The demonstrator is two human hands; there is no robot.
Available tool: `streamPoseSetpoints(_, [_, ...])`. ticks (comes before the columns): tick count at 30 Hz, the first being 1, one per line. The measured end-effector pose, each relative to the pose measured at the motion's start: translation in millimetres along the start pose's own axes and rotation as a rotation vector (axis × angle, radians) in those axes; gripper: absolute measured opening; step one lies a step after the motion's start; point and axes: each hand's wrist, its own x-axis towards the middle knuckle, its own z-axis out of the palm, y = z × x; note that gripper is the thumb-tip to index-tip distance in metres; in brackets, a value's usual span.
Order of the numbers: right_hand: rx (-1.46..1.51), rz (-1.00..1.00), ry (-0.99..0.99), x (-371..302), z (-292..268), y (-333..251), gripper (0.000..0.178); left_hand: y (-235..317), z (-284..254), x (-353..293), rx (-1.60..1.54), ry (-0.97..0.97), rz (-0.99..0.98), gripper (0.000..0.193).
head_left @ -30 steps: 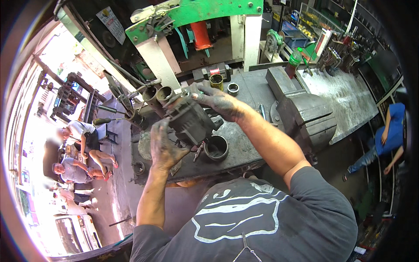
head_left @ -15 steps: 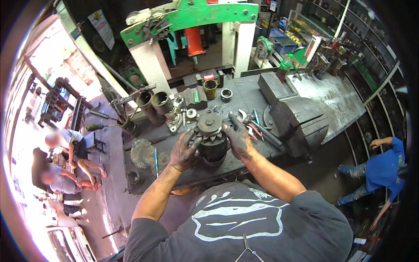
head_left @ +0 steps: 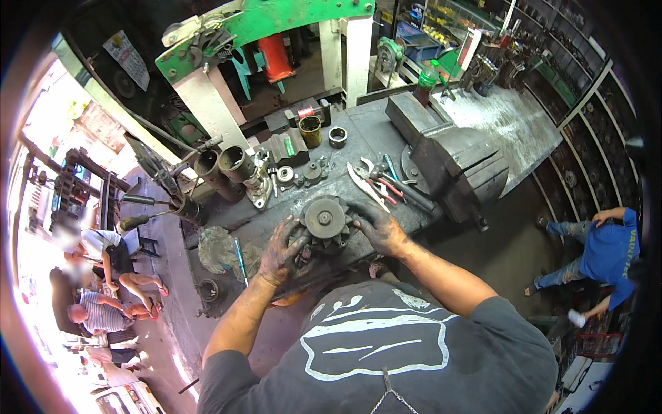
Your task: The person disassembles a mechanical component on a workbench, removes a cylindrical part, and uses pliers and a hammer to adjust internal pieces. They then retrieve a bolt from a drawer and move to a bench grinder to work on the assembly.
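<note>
Between my hands on the dark workbench (head_left: pixel 276 224) is a grimy alternator (head_left: pixel 325 218), its round pulley facing up and fan blades showing below the rim. My left hand (head_left: pixel 284 250), blackened with grease, curls round its left side. From the right, my right hand (head_left: pixel 378 228) presses against the opposite side, thumb and fingers bent round it. Much of the alternator's lower body is hidden by the pulley and my hands. Just beyond my right hand lie silver-jawed pliers (head_left: pixel 365 183) and red-handled pliers (head_left: pixel 387 193). A blue screwdriver (head_left: pixel 240 258) rests left of my left hand.
A heavy bench vise (head_left: pixel 458 172) stands at right. Metal cylinders (head_left: pixel 236 164), a grimy can (head_left: pixel 309 132), a metal ring (head_left: pixel 337 138) and small machine parts (head_left: pixel 314 171) occupy the bench's far side. A person in blue (head_left: pixel 610 241) stands at right; people sit at left.
The alternator's pulley now faces me more squarely, and both hands sit lower around its sides. The whole view has shifted, with the bench moving left in it. The person in blue has moved an arm.
</note>
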Motion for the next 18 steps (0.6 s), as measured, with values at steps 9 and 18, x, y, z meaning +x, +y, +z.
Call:
streamPoseSetpoints(9, [-0.472,-0.019,-0.446,16,-33,-50,0.081,51,-7,33,-0.132,0.003,-0.412,0.129])
streamPoseSetpoints(18, [-0.868,-0.331,-0.494,34,-3,-110,0.093,48,-7,30,-0.127,-0.042,-0.545,0.138])
